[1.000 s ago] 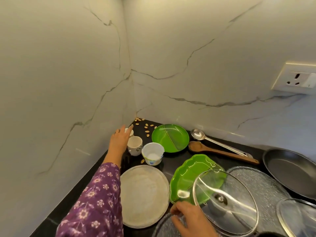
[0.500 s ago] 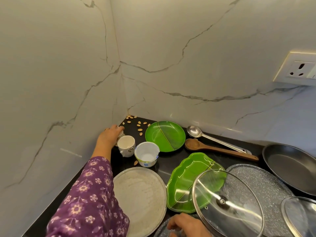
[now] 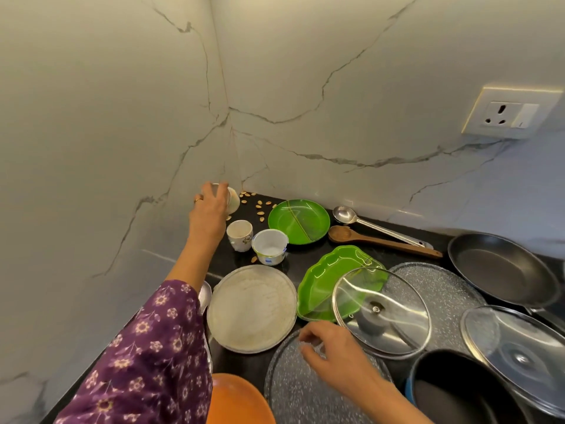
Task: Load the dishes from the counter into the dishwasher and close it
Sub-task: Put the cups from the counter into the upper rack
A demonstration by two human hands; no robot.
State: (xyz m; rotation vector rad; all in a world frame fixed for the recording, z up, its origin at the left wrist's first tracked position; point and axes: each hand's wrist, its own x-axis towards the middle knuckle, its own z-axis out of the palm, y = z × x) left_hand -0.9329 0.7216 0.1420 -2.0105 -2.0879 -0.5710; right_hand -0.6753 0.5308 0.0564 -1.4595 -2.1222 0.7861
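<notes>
1. fingers point(image 3: 214, 191) of the left hand point(image 3: 209, 215) are wrapped round a small white cup point(image 3: 233, 201). the cup is held tilted, clear of the counter point(image 3: 308, 255), left of centre by the wall corner.
2. fingers point(image 3: 308, 333) of the right hand point(image 3: 334, 354) are curled, with the tips at the rim of the speckled tray point(image 3: 293, 393) at lower centre. whether that rim is pinched cannot be told.
3. progress is judged early: only one cup is in hand, and the dishwasher is not in view, so nothing can be confirmed loaded.
4. left on the counter: patterned cup point(image 3: 240, 235), white tub point(image 3: 269, 246), round green plate point(image 3: 299, 221), ladle point(image 3: 345, 214), wooden spoon point(image 3: 382, 241), green leaf dish point(image 3: 327, 273), steel plate point(image 3: 252, 307), glass lid point(image 3: 382, 310), frying pan point(image 3: 501, 267), dark pot point(image 3: 452, 390) and orange plate point(image 3: 235, 399). loading and door closing are both outstanding.
5. versus 0.5 s ago: the left hand was down at counter level beside the corner cup, and that cup is now raised and tipped. the right hand was at the bottom edge and is now further up, over the tray. the orange plate was not in view then.
</notes>
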